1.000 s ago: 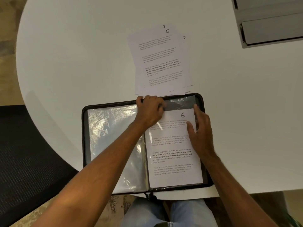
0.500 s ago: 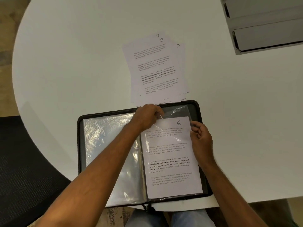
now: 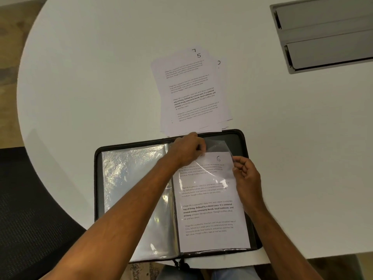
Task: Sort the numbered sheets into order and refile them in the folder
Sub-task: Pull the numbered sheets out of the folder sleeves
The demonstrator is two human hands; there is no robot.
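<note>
Sheet 6 [image 3: 212, 199] lower beside right hand [image 3: 245, 174]

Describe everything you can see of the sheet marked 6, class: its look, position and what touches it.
The sheet marked 6 is white paper with a handwritten 6 at its top right and four blocks of printed text, the third partly bold. It lies flat, mostly inside a clear plastic sleeve on the right page of the open black folder. The left hand holds the sleeve's top; the right hand pinches the sheet's right edge.
</note>
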